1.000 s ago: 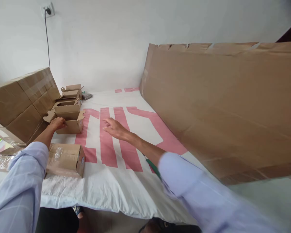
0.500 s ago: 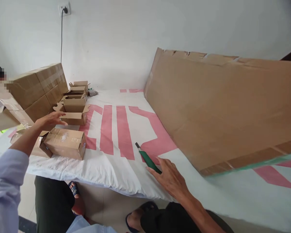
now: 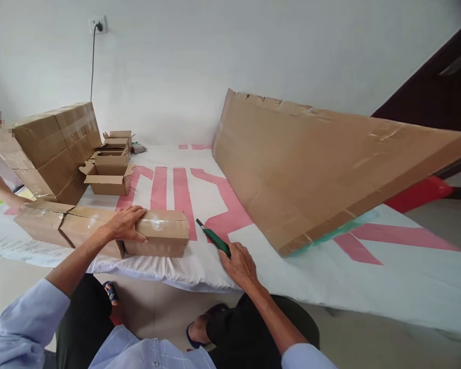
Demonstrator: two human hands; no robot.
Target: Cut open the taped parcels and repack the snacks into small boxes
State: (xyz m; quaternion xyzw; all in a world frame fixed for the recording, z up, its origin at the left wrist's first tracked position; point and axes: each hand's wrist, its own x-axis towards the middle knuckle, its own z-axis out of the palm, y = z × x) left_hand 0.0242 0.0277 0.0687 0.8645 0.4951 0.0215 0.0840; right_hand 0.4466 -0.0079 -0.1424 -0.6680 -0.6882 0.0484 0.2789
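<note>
My left hand [image 3: 126, 224] grips the near end of a small taped cardboard box [image 3: 165, 233], fingers over its top and thumb down its front face. This box is at the right end of a row of three along the table's front edge. The middle box [image 3: 85, 223] reaches under my left wrist, and the left box [image 3: 42, 218] lies beyond it. In my right hand [image 3: 240, 264] is a green-handled utility knife [image 3: 218, 241], its dark tip pointing away to the left, just right of the row and apart from it.
Open small cartons [image 3: 109, 179] stand at the back left beside a stack of taped cartons [image 3: 57, 148]. A large cardboard sheet [image 3: 311, 164] leans at the right. A co-worker's arm [image 3: 3, 189] reaches to the row's left end. White cloth [image 3: 200, 277] covers the table.
My left hand has come down to the right onto the end box. The row of boxes now extends farther right, with three in line. The co-worker's hand has come to its left end.
</note>
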